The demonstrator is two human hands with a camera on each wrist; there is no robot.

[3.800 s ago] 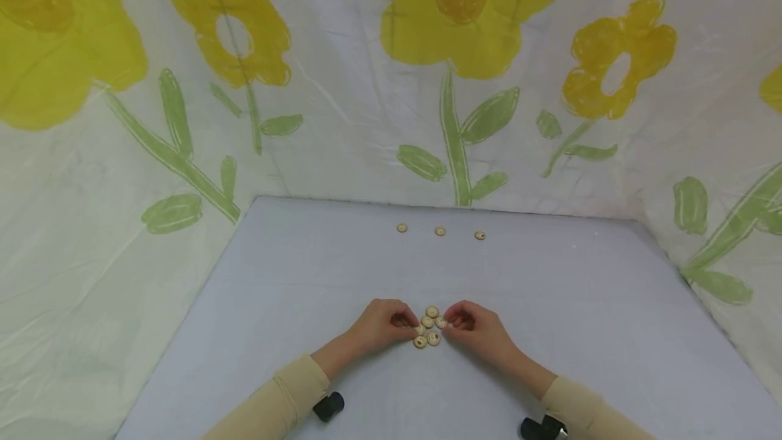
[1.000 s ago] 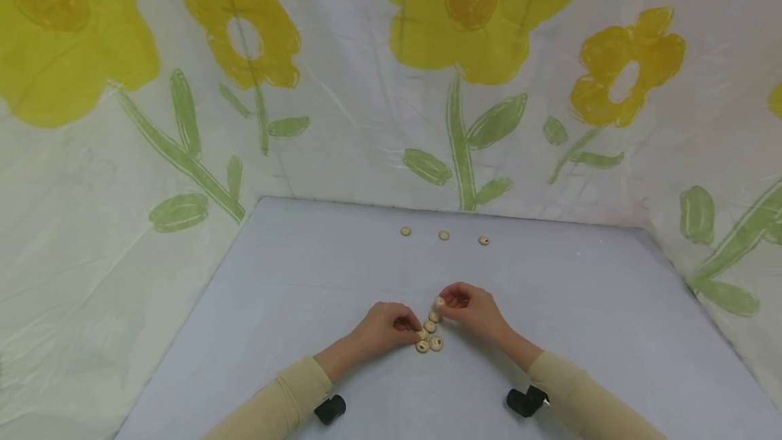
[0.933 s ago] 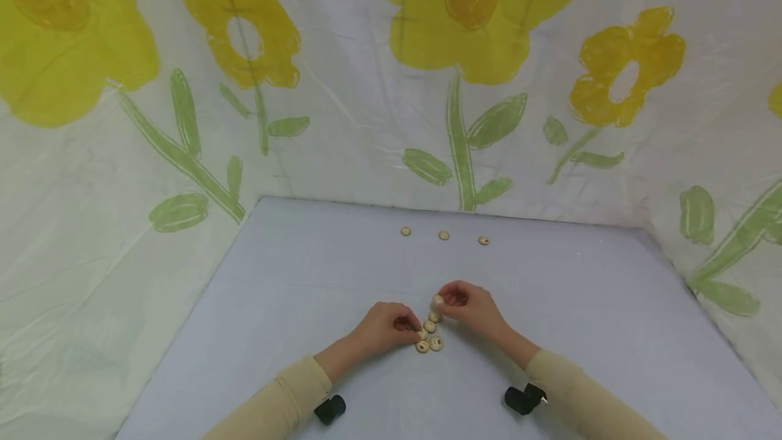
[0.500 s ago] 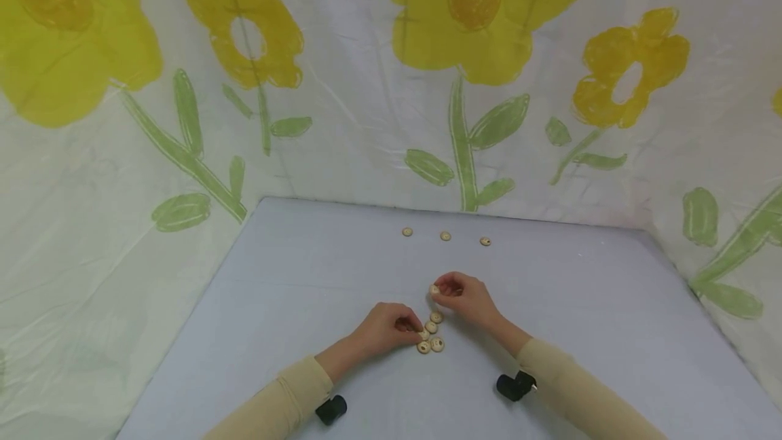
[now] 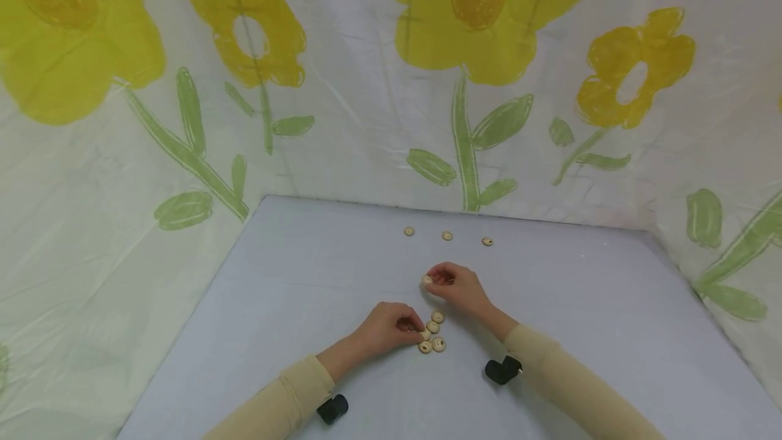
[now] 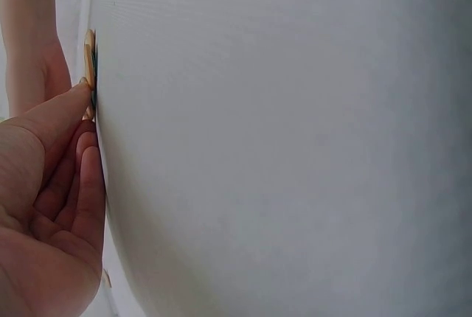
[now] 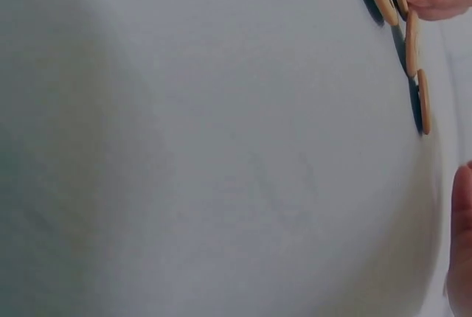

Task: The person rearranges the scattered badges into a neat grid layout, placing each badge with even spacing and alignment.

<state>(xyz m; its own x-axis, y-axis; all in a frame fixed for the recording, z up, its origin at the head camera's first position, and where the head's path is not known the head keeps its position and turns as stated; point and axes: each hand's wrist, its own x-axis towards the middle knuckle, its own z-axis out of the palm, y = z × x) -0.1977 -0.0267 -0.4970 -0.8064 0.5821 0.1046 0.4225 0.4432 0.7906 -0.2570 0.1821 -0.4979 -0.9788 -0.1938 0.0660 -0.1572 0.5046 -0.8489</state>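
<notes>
Small round wooden discs with dark face-like marks lie in a group in the head view, among them a top disc and a lower right disc. At the group's left side, my left hand pinches one wooden disc between thumb and fingers. My right hand pinches another wooden disc beyond the group, slightly left of its top. From the left wrist, the thumb presses a disc's edge. In the right wrist view, several discs appear edge-on, mostly overlapping, close to the left hand's fingers.
Three more discs stand in a row near the table's far edge: left, middle and right. A pale grey table meets a white flower-painted curtain. Black wrist cameras hang below both sleeves.
My right hand has taken a disc from the group's right side and carried it away from me and leftward, past the top disc. The left hand keeps its place on its disc.
</notes>
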